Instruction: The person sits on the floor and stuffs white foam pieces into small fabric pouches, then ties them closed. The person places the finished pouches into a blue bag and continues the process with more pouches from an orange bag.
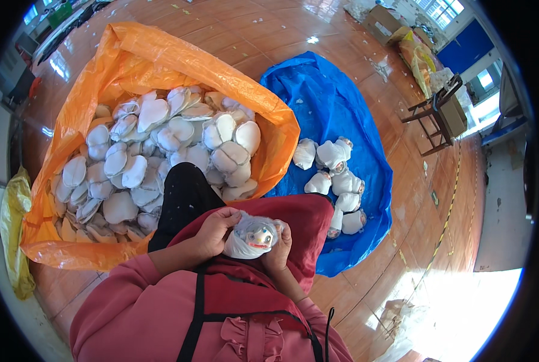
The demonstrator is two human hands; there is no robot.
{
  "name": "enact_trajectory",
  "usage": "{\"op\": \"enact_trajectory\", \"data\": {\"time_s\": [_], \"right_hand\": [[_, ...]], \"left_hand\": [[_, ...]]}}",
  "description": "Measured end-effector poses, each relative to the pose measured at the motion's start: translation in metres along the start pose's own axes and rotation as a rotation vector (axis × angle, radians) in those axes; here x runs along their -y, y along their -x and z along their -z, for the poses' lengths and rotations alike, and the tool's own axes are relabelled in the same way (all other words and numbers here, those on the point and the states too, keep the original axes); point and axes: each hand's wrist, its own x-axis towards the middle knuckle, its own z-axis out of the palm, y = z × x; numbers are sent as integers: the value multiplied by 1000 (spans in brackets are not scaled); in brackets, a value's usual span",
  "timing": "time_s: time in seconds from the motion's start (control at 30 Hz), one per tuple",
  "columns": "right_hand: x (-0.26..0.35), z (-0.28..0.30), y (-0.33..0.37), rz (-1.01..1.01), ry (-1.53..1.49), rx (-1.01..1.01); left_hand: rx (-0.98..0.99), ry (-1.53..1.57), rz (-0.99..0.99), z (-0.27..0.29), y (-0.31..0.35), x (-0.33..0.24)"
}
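Note:
Over my lap I hold a small painted figurine [259,238], with a white face and red and dark marks. Thin white wrapping [240,246] surrounds it and leaves the painted face showing. My left hand [217,231] pinches the wrapping's edge at one side. At the other side my right hand [277,247] grips it, thumb and fingers closed. To the left, an open orange sack [161,45] is filled with pale, rounded, shell-like pieces [153,113]. On the right, a blue sack [375,169] bears several white-wrapped bundles [346,182], some with coloured ends showing.
A dark red apron [308,220] covers my lap, and my dark-clad knee [188,187] rests against the orange sack. Further right stands a wooden chair [441,114]. A cardboard box [381,23] sits far right on the tiled floor [245,30]. A yellow bag [17,235] lies at the left.

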Motion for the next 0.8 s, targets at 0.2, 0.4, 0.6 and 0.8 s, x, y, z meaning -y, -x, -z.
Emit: {"op": "enact_trajectory", "data": {"time_s": [0.2,0.4,0.6,0.8], "right_hand": [[0,4,1,7,2,9],[14,-5,-7,43,211,45],[12,-5,-6,-7,126,47],[16,-4,-7,11,126,31]], "left_hand": [[120,-198,-294,-7,2,3],[179,-351,-320,-13,9,-3],[115,-805,-417,-13,12,-10],[342,-752,-500,-14,6,-6]]}}
